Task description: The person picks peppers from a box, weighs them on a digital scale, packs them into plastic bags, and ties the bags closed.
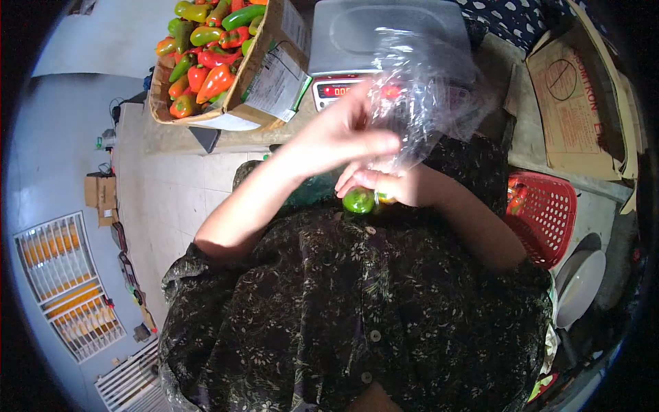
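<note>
A clear plastic bag [419, 96] stands up in front of my chest, crinkled and shiny. My left hand [343, 134] comes in from the left, thumb and fingers closed on the near side of the bag; its fingertips are partly blurred. Lower down, my right hand [395, 187] is wrapped round the bag's gathered lower part. Just under the right fingers shows a glossy green pepper [358, 200], with a bit of another yellowish one beside it. Whether these peppers lie inside the bag I cannot tell.
Behind the bag stands a digital scale [388, 31] with a red lit display. A cardboard box [274, 75] heaped with red and green peppers is at the left. On the right are an open carton [566, 103], a red basket [549, 220] with peppers, and a white bowl [582, 288].
</note>
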A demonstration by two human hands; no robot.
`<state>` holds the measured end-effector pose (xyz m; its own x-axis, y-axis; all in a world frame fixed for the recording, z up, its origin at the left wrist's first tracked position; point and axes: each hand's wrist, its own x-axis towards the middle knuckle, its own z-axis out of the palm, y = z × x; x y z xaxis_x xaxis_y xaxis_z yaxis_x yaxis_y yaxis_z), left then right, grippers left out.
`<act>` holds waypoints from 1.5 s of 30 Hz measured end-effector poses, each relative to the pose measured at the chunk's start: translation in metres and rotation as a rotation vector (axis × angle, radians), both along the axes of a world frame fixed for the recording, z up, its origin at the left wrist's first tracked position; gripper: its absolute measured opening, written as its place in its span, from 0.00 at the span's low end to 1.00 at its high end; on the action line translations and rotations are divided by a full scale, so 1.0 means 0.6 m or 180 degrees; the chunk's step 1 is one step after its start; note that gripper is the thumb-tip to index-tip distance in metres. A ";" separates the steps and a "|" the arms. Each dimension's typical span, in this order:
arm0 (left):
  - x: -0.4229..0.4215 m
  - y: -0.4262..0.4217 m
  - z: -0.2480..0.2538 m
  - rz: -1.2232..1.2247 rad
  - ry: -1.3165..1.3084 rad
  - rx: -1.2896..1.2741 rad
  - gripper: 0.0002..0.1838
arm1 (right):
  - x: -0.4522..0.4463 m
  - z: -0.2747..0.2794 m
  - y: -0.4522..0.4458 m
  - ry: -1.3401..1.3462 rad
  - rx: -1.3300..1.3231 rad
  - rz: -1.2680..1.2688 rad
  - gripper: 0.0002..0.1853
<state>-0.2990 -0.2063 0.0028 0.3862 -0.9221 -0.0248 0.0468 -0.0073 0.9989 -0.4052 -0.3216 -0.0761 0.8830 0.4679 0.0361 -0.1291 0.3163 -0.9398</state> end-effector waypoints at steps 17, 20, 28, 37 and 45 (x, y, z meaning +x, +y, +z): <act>-0.015 0.045 -0.080 0.0376 0.1934 0.0884 0.32 | -0.001 0.006 -0.035 -0.0103 -0.1324 -0.1602 0.19; -0.059 0.100 -0.103 -0.0662 0.2385 0.1468 0.45 | 0.009 -0.008 -0.036 0.0171 -0.1063 -0.1946 0.12; -0.027 0.065 -0.120 0.0300 0.3215 0.0387 0.29 | -0.005 0.052 -0.048 -0.0642 -0.3542 -0.2705 0.14; -0.030 0.063 -0.104 0.0338 -0.3701 -0.0583 0.29 | 0.025 0.035 -0.081 0.0222 -0.4000 -0.2228 0.21; -0.075 0.062 -0.085 0.0002 0.3098 0.0201 0.31 | -0.012 0.016 -0.079 -0.0552 -0.3008 -0.2599 0.22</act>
<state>-0.3443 -0.1690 -0.0485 0.1713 -0.9079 -0.3827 0.8514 -0.0590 0.5212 -0.4124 -0.3692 -0.0663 0.9437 -0.3043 0.1301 -0.0660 -0.5582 -0.8271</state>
